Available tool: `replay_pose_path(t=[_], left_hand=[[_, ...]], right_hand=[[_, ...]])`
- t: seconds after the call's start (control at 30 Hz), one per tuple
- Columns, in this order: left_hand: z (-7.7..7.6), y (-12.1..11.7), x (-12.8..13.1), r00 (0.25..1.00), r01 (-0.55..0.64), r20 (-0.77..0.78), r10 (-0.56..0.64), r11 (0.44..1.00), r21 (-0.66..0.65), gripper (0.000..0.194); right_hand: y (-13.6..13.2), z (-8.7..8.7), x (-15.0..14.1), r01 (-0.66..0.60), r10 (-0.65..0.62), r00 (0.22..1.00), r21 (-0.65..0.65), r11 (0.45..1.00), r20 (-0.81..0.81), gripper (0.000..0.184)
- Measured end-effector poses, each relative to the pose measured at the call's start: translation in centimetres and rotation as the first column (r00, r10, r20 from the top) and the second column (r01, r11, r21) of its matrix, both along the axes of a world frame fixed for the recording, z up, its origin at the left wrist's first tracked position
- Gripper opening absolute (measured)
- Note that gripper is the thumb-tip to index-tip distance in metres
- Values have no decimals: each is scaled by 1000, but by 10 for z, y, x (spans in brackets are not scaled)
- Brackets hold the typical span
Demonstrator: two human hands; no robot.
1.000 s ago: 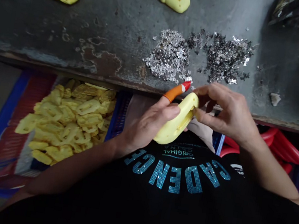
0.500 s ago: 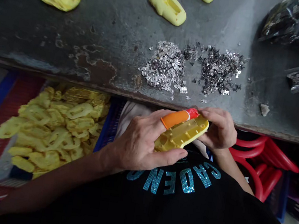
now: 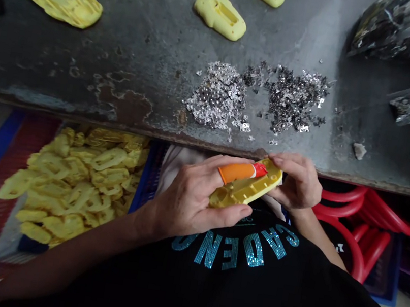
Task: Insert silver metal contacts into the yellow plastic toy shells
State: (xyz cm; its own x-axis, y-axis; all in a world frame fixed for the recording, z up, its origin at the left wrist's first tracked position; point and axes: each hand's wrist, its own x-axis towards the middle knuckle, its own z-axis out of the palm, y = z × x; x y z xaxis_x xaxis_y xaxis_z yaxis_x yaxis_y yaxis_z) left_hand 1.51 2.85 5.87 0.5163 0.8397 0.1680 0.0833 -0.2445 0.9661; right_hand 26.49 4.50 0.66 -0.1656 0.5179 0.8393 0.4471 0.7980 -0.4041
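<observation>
My left hand (image 3: 190, 197) is closed round a yellow plastic toy-car shell (image 3: 251, 193), thumb on the near side. The hollow inside, with small pegs and ribs, faces up. An orange and red finger cover (image 3: 241, 171) is on my left index finger, whose tip rests inside the shell near its far wall. At the shell's right end, my right hand (image 3: 298, 183) grips the rim between thumb and fingers. Whether a small part is in those right fingers cannot be seen. Both hands are just in front of the metal table (image 3: 184, 84).
Small shiny metal plates (image 3: 217, 96) and darker metal pieces (image 3: 294, 97) lie heaped on the table. More yellow shells (image 3: 221, 15) lie farther back. Plastic bags (image 3: 396, 33) of parts stand at right. Below left, a crate holds yellow pieces (image 3: 81, 181); below right are red rings (image 3: 359, 228).
My left index fingertip has moved from the shell's far rim by my right fingers to inside the shell. The shell stays in both hands. The view has shifted slightly.
</observation>
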Motion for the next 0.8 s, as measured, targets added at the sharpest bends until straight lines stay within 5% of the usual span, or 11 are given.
replay_pose_path(t=[0.2,0.33,0.4,0.5,0.57,0.6,0.7,0.8], left_hand=[[-9,-1,-11,998,35,-53,-36,999,-26,72],[-10,9,-29,976,198,-84,-202,979,-52,117],[-13,11,-38,974,214,-73,-212,977,17,118],[-22,4,-49,998,-2,-61,6,997,79,82],[-26,-5,-55,991,-118,-62,121,991,59,55],[-26,-9,-57,987,-137,-78,139,990,24,43],[-25,-16,-62,988,-134,-103,115,970,-202,21],[-33,-15,-63,988,-57,91,121,857,-513,32]], right_hand=[[-1,-2,-4,18,-19,998,-20,1000,-60,40],[-6,-4,-11,-70,-37,958,-356,932,-284,31],[-10,-5,-19,-250,-53,885,-569,784,-462,33],[-15,-3,-30,-596,67,784,-718,360,-617,40],[-15,2,-33,-654,167,755,-744,134,-634,48],[-15,5,-34,-642,202,761,-760,97,-617,52],[-11,12,-36,-591,246,794,-799,105,-555,47],[-9,9,-42,-628,217,756,-778,-30,-618,44]])
